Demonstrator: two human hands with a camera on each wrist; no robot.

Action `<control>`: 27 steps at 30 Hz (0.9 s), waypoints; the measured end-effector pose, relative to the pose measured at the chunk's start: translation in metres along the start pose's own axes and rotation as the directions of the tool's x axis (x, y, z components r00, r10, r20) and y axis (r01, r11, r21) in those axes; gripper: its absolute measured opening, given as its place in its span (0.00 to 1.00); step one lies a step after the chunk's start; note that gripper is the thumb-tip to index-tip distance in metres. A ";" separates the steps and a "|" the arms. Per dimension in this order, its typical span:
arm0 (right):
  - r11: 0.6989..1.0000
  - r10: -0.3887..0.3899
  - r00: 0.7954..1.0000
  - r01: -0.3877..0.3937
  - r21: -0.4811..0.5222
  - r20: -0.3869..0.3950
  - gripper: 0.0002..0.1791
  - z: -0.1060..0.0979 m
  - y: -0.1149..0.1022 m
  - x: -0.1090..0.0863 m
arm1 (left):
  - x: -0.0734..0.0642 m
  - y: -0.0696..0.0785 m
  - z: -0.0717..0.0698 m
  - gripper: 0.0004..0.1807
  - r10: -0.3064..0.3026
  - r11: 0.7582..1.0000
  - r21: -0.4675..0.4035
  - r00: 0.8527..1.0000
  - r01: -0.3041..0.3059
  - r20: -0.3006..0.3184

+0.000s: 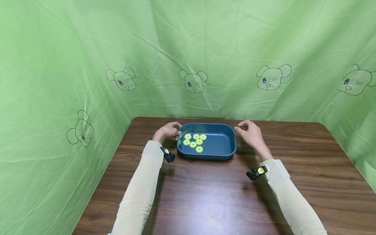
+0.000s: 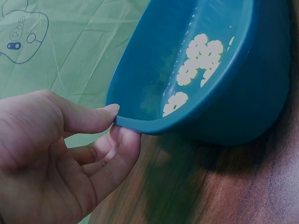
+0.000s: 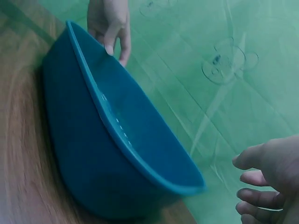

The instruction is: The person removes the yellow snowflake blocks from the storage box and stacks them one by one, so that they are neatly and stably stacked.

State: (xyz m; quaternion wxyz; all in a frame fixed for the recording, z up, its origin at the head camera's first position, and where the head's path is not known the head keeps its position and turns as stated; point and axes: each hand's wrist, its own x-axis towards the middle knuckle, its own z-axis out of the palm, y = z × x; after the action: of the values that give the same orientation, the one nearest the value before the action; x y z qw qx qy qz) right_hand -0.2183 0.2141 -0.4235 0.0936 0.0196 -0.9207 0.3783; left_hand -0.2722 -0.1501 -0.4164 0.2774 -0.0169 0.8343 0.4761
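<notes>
A dark blue rectangular basin (image 1: 218,142) with rounded corners sits on the table. Several yellow-green flower-shaped pieces (image 1: 199,149) lie inside, gathered toward its left half. At the left end, my left hand (image 1: 170,130) pinches the rim, thumb on top and curled fingers under the lip, as the left wrist view shows. My right hand (image 1: 249,132) is held off the right end, close to the rim but apart from it. In the right wrist view its fingers (image 3: 264,198) are loosely bent with nothing between them.
Under the basin is a brown wood-grain table (image 1: 202,195), with light glaring off its near middle. Green curtains (image 1: 229,98) printed with bear heads hang behind the table and along its left side. Each sleeve carries a small black wrist camera (image 1: 168,156).
</notes>
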 end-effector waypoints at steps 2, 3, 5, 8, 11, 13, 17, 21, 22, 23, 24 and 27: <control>1.000 -0.007 1.000 0.007 0.015 0.006 0.16 0.004 -0.006 0.001 | 0.000 0.001 0.000 0.22 0.000 1.000 -0.003 1.000 0.000 0.001; 1.000 -0.011 1.000 0.010 0.022 0.010 0.16 0.006 -0.008 0.001 | 0.000 0.001 0.000 0.21 0.000 1.000 -0.004 1.000 0.001 0.002; 0.999 -0.019 1.000 0.018 0.033 0.022 0.16 0.010 -0.013 0.002 | 0.000 0.001 0.000 0.21 -0.002 1.000 -0.006 1.000 0.002 0.000; 0.998 -0.032 0.998 0.030 0.049 0.045 0.16 0.015 -0.021 0.002 | 0.001 0.001 -0.001 0.19 -0.003 1.000 -0.012 1.000 0.003 -0.001; 0.998 -0.052 0.997 0.050 0.050 0.056 0.16 0.022 -0.028 0.002 | 0.002 0.001 -0.001 0.20 -0.001 1.000 -0.019 1.000 0.001 0.001; 0.997 -0.059 0.996 0.056 0.050 0.064 0.16 0.027 -0.033 0.002 | 0.003 0.001 -0.001 0.20 0.001 1.000 -0.021 1.000 -0.001 0.002; 0.996 -0.067 0.994 0.061 0.061 0.085 0.16 0.038 -0.041 0.001 | 0.004 0.000 -0.002 0.22 0.001 1.000 -0.014 1.000 -0.001 0.003; 0.995 -0.074 0.992 0.067 0.070 0.104 0.15 0.049 -0.048 0.000 | 0.005 0.000 -0.003 0.23 0.000 1.000 0.001 1.000 0.000 0.004; 0.995 -0.077 0.991 0.069 0.072 0.108 0.15 0.052 -0.050 0.000 | 0.005 0.001 -0.003 0.23 0.000 1.000 0.003 1.000 0.000 0.005; 0.995 -0.077 0.991 0.069 0.077 0.110 0.15 0.054 -0.051 -0.001 | 0.006 0.001 -0.003 0.23 -0.001 1.000 0.003 1.000 0.001 0.005; 0.994 -0.081 0.990 0.072 0.079 0.112 0.15 0.057 -0.052 -0.001 | 0.006 0.001 -0.004 0.24 -0.001 1.000 0.001 1.000 0.001 0.006; 0.993 -0.098 0.988 0.089 0.083 0.119 0.14 0.065 -0.055 -0.002 | 0.006 0.002 -0.004 0.24 -0.001 1.000 0.004 1.000 0.001 0.006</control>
State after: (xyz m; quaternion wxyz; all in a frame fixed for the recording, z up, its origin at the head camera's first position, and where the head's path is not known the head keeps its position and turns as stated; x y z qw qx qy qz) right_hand -0.2205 0.1292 -0.4308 0.0536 0.0896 -0.9075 0.4068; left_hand -0.2796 -0.1511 -0.4166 0.2803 -0.0152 0.8344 0.4743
